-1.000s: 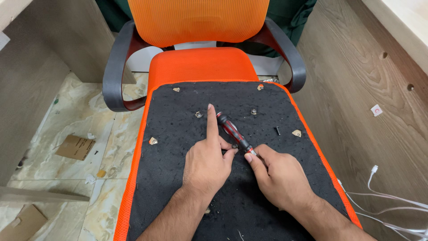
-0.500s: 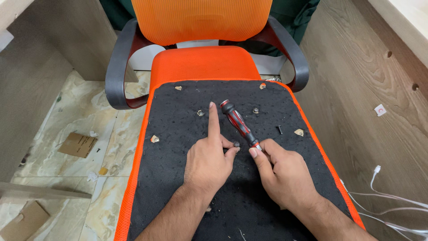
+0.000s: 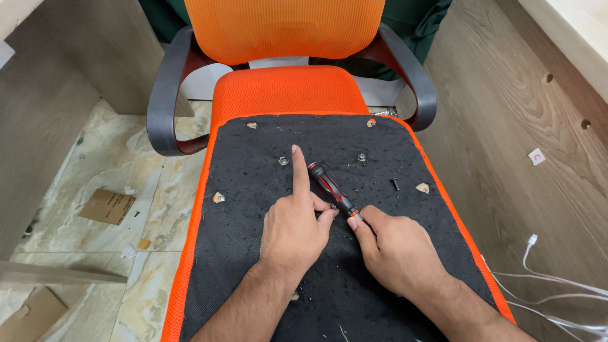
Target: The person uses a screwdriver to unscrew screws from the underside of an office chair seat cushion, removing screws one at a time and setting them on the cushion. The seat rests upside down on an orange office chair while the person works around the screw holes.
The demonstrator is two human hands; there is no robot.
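Observation:
A seat pad lies upside down on an orange office chair, its black fabric underside (image 3: 253,266) facing me. My left hand (image 3: 294,231) rests on it with the index finger stretched forward and the other fingers curled beside the screwdriver's shaft. My right hand (image 3: 396,253) pinches the red-and-black screwdriver (image 3: 326,183) low on its handle. The handle slants up and to the left, and the tip is hidden between my hands. Two metal threaded inserts (image 3: 283,161) (image 3: 361,156) sit just beyond my left fingertip.
A loose black screw (image 3: 394,184) lies right of the screwdriver. Small metal clips (image 3: 218,197) (image 3: 422,187) dot the pad's edges. Grey armrests (image 3: 166,101) (image 3: 418,82) flank the chair. A wooden panel (image 3: 519,126) stands on the right with white cables (image 3: 544,278) on the floor. A cardboard scrap (image 3: 107,206) lies at left.
The screwdriver's handle tipped slightly forward, then came back lower. Both hands stay in the same spot on the black underside.

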